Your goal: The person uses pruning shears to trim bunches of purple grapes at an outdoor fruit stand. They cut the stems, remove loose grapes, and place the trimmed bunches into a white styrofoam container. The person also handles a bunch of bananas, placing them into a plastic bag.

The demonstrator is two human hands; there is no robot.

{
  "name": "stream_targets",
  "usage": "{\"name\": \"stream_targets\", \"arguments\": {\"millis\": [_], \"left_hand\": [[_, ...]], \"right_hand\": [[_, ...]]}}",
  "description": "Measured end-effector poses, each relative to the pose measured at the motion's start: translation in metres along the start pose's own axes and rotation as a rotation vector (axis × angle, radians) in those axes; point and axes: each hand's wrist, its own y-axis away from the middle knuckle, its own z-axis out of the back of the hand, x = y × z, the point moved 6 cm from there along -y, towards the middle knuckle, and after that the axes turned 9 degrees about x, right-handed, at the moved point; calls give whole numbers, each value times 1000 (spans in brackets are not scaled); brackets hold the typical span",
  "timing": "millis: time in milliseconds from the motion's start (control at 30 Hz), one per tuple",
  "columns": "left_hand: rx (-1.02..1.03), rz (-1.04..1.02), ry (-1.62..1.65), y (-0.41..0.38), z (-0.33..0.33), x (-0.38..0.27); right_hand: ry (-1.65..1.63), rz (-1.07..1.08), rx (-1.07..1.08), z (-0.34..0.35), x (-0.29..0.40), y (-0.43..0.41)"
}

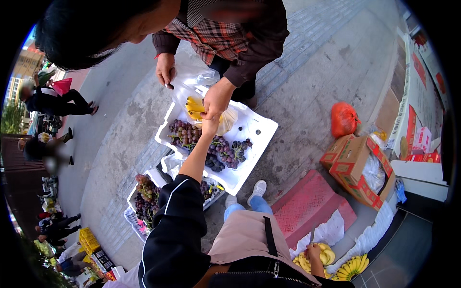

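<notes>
My left hand [210, 126] reaches forward over a white foam tray [257, 145] and grips a thin, clear plastic bag [196, 77]. Yellow bananas [194, 108] show inside the bag. Another person in a plaid shirt stands opposite; one of their hands [218, 99] meets mine at the bag, and their other hand [165, 70] holds its upper side. My fingertips are partly hidden there. Bunches of dark purple grapes [228, 153] lie in the tray below. At lower right, my right hand [314, 252] is closed around a knife [312, 234], blade up, beside a bunch of bananas [326, 253].
More grapes [146, 201] fill a second foam box at left. A red metal ramp [306, 205] lies right of my feet. Beyond it stand a cardboard box [360, 169] and a red plastic bag [344, 118]. Another banana bunch [351, 268] sits at lower right. Several people are at far left.
</notes>
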Motion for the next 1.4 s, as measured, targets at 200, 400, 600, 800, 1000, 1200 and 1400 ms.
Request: {"name": "stream_targets", "arguments": {"millis": [200, 400, 600, 800, 1000, 1200, 1400], "left_hand": [[-202, -75, -173, 22, -14, -49], [-225, 93, 325, 46, 21, -107], [-22, 78, 513, 73, 0, -195], [172, 131, 539, 135, 1, -248], [464, 140, 598, 199, -23, -290], [720, 145, 619, 294, -36, -327], [963, 89, 552, 372, -70, -346]], "right_hand": [[-76, -11, -24, 13, -13, 4], [-107, 4, -8, -13, -30, -8], [-312, -31, -81, -52, -27, -3], [-577, 27, -146, -45, -10, 9], [-816, 105, -224, -63, -54, 49], [-939, 120, -270, -120, -123, 98], [-1017, 197, -315, -156, -184, 127]]}}
